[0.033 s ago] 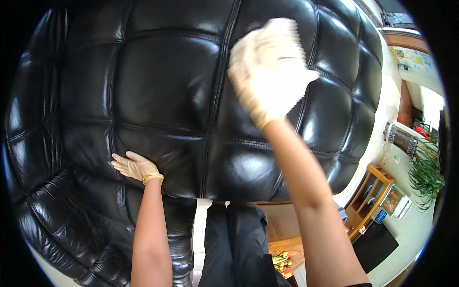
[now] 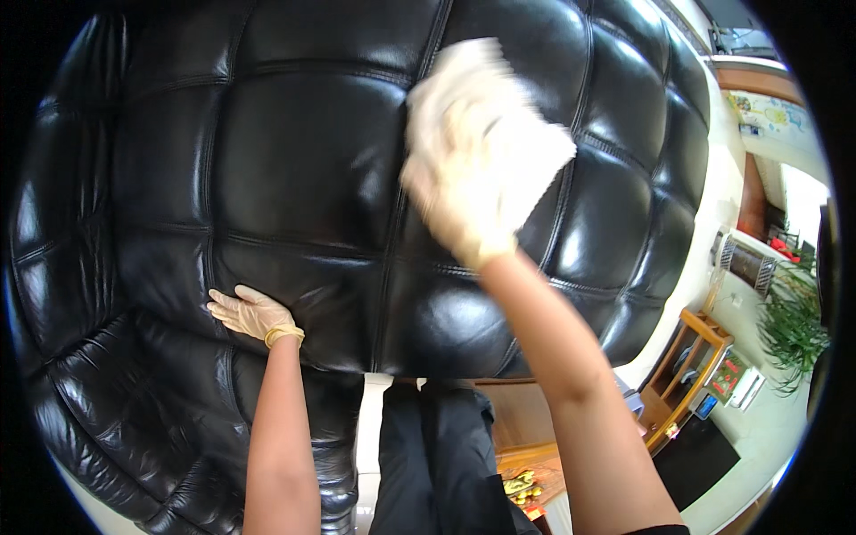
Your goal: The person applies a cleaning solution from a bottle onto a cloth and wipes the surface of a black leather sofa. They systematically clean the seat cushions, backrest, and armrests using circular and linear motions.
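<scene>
A black leather sofa [image 2: 308, 160] with stitched, tufted squares fills most of the view. My right hand [image 2: 459, 205], in a pale thin glove, has a white cloth [image 2: 526, 156] under it on the seat, right of the middle. Motion blurs this hand and the cloth, and the fingers are hard to make out one by one. Further left, near the seat's front edge, my left hand [image 2: 254, 314] lies flat on the leather with its fingers stretched out. It wears a similar glove and holds nothing.
The sofa's padded arm [image 2: 116, 410] curves along the lower left. Below the seat edge are my dark-trousered legs [image 2: 437, 446] and a wooden table [image 2: 526, 415]. To the right stand a wooden cabinet [image 2: 687, 374], a dark screen [image 2: 700, 464] and a green plant [image 2: 794, 325].
My right hand and the white cloth have shifted left and slightly nearer to me across the seat. My left hand rests in the same spot.
</scene>
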`<action>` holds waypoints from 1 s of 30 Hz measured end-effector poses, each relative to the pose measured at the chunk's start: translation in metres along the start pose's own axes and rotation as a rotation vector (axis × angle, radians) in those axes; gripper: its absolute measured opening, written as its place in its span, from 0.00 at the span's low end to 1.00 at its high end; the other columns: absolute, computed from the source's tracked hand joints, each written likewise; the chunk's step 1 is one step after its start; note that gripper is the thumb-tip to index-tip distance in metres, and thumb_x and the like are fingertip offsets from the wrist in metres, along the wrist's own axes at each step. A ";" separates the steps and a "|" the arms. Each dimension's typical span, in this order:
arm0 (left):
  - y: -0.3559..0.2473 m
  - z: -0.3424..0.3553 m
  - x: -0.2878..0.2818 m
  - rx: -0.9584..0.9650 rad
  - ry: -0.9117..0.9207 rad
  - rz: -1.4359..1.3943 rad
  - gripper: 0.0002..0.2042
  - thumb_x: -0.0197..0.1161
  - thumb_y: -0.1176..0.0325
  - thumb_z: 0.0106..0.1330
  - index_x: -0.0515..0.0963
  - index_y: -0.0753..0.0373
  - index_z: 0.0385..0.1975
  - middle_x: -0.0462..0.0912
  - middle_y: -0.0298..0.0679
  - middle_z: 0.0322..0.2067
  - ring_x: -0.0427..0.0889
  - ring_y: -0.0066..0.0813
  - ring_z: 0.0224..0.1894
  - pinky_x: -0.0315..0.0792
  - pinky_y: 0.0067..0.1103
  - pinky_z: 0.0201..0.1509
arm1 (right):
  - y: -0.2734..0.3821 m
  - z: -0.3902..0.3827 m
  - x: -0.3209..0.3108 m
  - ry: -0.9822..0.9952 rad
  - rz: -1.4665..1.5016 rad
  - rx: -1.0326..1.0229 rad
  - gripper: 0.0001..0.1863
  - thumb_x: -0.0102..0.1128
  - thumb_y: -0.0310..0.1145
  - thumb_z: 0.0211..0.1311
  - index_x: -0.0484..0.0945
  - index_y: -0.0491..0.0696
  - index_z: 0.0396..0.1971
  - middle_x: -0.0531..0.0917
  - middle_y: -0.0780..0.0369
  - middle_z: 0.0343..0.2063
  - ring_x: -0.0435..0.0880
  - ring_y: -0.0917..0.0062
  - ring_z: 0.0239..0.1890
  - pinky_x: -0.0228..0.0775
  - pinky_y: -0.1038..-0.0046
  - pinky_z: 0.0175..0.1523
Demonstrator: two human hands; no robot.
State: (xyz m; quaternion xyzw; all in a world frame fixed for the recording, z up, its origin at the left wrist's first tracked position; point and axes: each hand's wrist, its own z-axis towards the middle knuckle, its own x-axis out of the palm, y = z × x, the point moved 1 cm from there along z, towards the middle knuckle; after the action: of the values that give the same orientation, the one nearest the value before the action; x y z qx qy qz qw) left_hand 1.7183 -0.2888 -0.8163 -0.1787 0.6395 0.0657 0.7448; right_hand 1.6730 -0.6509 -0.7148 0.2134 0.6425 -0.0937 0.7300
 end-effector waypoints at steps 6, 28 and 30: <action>0.002 0.008 -0.001 -0.035 -0.010 -0.012 0.32 0.36 0.48 0.82 0.53 0.60 0.79 0.48 0.56 0.79 0.44 0.50 0.82 0.41 0.41 0.83 | -0.056 -0.046 -0.028 0.268 0.399 -0.067 0.32 0.57 0.50 0.69 0.70 0.51 0.69 0.67 0.50 0.69 0.60 0.53 0.74 0.47 0.49 0.77; -0.168 0.056 -0.037 0.406 0.256 -0.316 0.32 0.47 0.54 0.80 0.52 0.62 0.79 0.49 0.59 0.78 0.44 0.56 0.81 0.40 0.43 0.82 | -0.084 0.005 0.007 0.535 0.283 -0.303 0.35 0.49 0.53 0.75 0.61 0.54 0.76 0.59 0.49 0.76 0.47 0.63 0.82 0.32 0.57 0.84; -0.209 0.075 -0.007 0.530 0.138 -0.209 0.33 0.47 0.55 0.79 0.51 0.60 0.80 0.50 0.58 0.78 0.44 0.57 0.81 0.39 0.47 0.82 | -0.125 0.031 0.006 0.313 -0.122 -0.322 0.25 0.49 0.45 0.75 0.72 0.46 0.64 0.73 0.52 0.61 0.70 0.62 0.65 0.59 0.59 0.72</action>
State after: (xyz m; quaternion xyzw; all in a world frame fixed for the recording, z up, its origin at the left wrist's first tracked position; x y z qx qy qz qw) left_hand 1.8555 -0.4558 -0.7627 -0.0467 0.6618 -0.1930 0.7229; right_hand 1.6504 -0.7747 -0.7423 0.0668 0.7664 0.0004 0.6389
